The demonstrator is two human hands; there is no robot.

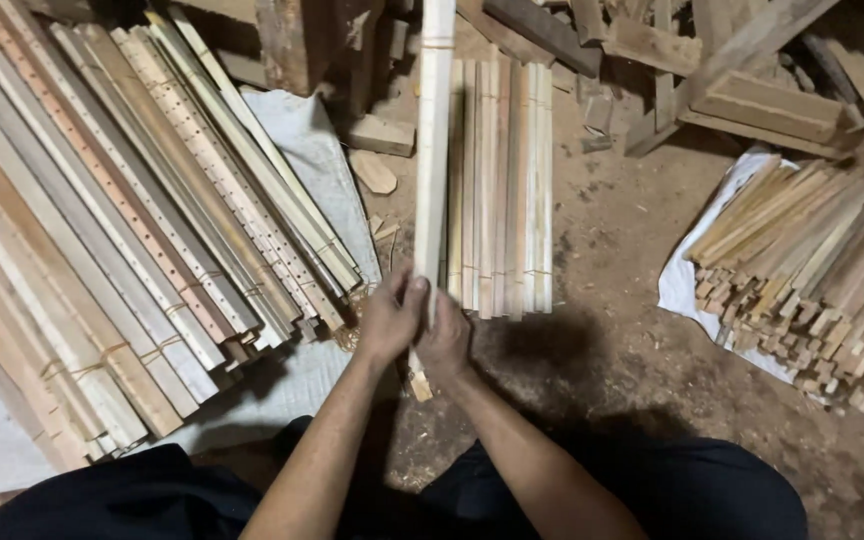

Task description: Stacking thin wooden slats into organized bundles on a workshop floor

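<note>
Both hands grip the near end of a long pale wooden slat bundle [433,150] that runs away from me toward the top of the view. My left hand [388,322] wraps it from the left, thumb on top. My right hand [446,338] clasps it from the right, just below. The bundle's near end [419,384] pokes out under the hands. Just right of it, a row of similar slats [502,190] lies side by side on the dirt floor.
A large stack of long perforated and plain slats [122,230] lies at left on white sacking [307,150]. A heap of short sticks [812,280] sits at right on a white sheet. Scrap timber blocks [752,90] clutter the far side.
</note>
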